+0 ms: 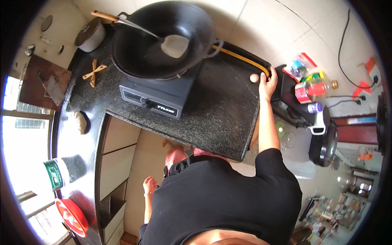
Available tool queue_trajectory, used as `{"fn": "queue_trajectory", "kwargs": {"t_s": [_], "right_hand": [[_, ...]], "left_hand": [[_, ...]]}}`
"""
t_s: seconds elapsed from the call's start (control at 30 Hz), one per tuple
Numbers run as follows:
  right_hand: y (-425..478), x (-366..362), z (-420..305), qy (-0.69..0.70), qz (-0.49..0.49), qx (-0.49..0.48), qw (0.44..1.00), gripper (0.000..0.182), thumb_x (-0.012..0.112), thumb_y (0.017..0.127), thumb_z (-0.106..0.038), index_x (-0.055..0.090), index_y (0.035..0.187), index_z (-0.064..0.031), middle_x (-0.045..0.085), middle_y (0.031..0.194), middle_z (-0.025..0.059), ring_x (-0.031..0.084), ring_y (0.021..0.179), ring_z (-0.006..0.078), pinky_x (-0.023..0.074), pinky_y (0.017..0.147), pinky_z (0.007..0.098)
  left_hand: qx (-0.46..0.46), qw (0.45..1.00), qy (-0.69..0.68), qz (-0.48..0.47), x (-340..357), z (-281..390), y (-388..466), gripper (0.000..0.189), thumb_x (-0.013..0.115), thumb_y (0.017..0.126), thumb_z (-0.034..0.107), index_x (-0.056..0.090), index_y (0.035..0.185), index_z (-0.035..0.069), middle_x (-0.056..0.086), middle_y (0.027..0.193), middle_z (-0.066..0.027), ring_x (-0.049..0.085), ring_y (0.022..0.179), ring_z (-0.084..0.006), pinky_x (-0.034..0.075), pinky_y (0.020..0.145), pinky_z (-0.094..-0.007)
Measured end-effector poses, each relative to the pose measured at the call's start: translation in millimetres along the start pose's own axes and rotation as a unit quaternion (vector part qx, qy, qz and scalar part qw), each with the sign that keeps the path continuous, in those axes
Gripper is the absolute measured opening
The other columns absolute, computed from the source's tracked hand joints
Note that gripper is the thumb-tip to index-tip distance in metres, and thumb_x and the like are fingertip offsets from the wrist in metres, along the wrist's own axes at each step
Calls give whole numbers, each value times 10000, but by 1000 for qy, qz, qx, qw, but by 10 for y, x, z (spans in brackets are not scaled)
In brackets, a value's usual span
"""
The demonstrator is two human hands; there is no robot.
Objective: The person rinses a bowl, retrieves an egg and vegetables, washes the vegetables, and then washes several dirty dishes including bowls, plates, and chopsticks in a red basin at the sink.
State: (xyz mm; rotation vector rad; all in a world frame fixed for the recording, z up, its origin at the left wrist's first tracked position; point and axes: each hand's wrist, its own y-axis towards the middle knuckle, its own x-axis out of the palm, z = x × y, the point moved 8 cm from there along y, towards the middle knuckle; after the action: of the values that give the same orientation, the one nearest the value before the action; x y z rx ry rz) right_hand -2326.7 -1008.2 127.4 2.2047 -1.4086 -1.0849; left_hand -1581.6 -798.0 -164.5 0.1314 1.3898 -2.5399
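My right hand (268, 84) reaches to the far right corner of the black granite countertop (220, 122), thumb and fingers apart. Just left of its thumb lies a pale egg (254, 78); whether they touch cannot be told. A yellow hose (242, 57) runs along the back edge to those fingers. Down at my side hangs my left hand (149, 184), a bracelet at its wrist, fingers loosely bent, nothing visible in it. Farther forward, a large black wok (134, 55) stands on a gas stove (153, 95), and a metal spatula (174, 46) with wooden handle rests in it.
A lidded pot (90, 35) and a wooden trivet (94, 73) are left of the wok. A cleaver (55, 92) lies on a cutting board (39, 79). Farther left stands a red basin (72, 217). On the right are a plastic bottle (315, 91) and a black appliance (323, 147).
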Motion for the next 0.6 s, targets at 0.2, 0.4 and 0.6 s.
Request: {"fn": "queue_trajectory", "kwargs": {"t_s": [0.2,0.4,0.6], "right_hand": [[100,-191,-32,68,30,56,996,314,582,815,-88,529,1122,-52,513,1162,95,503,1068,219,435,861,356],[-28,-33,-164,206,-16,94,974,162,568,851,-57,554,999,6,591,1001,92,565,911,154,456,831,284],[-367,122,-794,298,-80,108,945,161,482,906,-137,561,858,-5,590,803,63,535,707,133,445,673,261]], "left_hand": [[3,1000,-14,-15,4,-408,-83,233,482,830,16,531,1040,-70,594,848,-158,605,711,-249,545,612,-365],[-39,998,-47,30,11,-551,-183,204,481,854,99,573,1026,38,608,821,-84,602,664,-180,491,519,-297],[2,997,-18,72,117,-267,-307,145,523,832,149,611,927,84,615,813,-27,601,667,-137,456,528,-262]]}}
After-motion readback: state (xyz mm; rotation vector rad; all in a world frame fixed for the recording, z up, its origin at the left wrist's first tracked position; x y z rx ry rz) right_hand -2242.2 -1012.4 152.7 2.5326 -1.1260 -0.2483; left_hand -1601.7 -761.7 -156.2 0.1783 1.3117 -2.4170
